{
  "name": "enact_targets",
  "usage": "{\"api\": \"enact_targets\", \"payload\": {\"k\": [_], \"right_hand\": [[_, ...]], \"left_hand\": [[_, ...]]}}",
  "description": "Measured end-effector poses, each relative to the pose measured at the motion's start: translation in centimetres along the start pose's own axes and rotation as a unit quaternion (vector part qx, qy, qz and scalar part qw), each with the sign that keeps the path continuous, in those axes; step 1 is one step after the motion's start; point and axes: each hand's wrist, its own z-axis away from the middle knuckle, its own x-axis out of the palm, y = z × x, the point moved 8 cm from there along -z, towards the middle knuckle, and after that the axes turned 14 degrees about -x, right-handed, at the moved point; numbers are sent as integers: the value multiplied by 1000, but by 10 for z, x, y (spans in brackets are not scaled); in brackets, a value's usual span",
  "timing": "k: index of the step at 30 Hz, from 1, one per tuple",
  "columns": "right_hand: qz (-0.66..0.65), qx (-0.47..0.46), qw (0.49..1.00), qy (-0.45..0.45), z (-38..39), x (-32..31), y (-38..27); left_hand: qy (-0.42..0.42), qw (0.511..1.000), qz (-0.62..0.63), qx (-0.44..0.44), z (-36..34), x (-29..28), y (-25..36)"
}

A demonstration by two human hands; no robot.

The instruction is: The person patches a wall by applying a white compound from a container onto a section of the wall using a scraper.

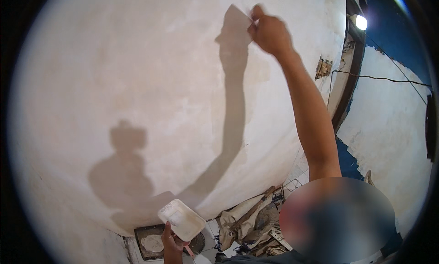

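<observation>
My right hand is raised high against the pale, patchy wall. Its fingers are closed around a thin flat scraper, seen almost edge-on and mostly hidden by the hand. A broad, pointed blade shape shows in its shadow on the wall. Low in the view, my left hand grips a shallow white rectangular tray tilted toward me, with whitish paste inside. Just below the tray, beside my left fingers, an orange-red handle sticks out; what it belongs to is hidden.
On the floor, a dark square pan holds whitish material. Crumpled sheeting and debris lie along the wall's foot. At right are a lit bulb, a hanging cable, an opened wall box and a dark frame. A blurred patch covers the lower right.
</observation>
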Motion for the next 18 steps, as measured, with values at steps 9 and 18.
{"api": "enact_targets", "payload": {"k": [9,18], "right_hand": [[-143,-48,965,-213,138,65,-47],[27,341,930,132,85,4,105]], "left_hand": [[-26,999,24,8,5,13,1],[-50,998,-26,35,-3,9,6]]}}
